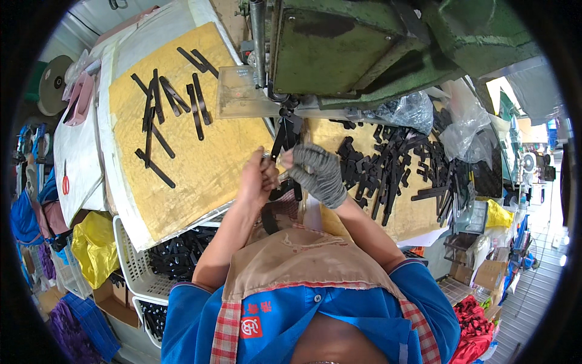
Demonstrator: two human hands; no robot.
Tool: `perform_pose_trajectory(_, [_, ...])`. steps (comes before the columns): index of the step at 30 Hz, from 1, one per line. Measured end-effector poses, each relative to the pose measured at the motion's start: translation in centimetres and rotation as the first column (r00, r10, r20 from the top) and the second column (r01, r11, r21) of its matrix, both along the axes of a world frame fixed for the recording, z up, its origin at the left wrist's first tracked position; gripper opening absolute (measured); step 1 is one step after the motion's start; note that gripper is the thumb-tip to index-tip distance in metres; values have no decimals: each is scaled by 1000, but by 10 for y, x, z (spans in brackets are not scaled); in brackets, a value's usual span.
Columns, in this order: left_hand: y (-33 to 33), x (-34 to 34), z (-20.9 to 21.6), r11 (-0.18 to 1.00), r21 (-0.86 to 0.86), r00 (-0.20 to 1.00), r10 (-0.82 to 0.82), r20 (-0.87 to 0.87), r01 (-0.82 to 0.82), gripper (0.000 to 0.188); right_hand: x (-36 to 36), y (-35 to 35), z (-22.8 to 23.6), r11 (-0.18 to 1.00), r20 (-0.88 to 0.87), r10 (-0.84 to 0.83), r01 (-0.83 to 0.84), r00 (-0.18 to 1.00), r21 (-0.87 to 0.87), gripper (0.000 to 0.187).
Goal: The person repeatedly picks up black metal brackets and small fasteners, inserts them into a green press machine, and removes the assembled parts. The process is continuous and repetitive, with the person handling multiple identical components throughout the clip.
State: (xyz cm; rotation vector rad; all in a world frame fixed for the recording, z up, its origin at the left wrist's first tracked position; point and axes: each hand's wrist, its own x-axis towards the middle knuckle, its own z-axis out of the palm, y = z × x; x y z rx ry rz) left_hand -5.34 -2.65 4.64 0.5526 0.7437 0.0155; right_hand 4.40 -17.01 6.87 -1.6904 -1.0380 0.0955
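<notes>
My bare left hand is closed, its fingertips at the lower end of a black metal strip that points up to the green press. Close beside it, my right hand, in a grey striped knit glove, has its fingers curled in and its fingertips near the same strip. What those fingers grip is hidden. Above both hands are the press's dark tooling parts. Several black strips lie scattered on the yellowish board to the left.
The large green press overhangs the bench, with a clear plastic plate on its left. A pile of black metal pieces covers the right board beside plastic bags. White crates with black parts stand lower left. Red-handled scissors lie far left.
</notes>
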Motion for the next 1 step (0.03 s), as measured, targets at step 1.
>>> perform_pose_trajectory(1, [4,1,-2,998,-44,999,40,13,-39,50,2,5,0,997,17,-68,67,998,48,14])
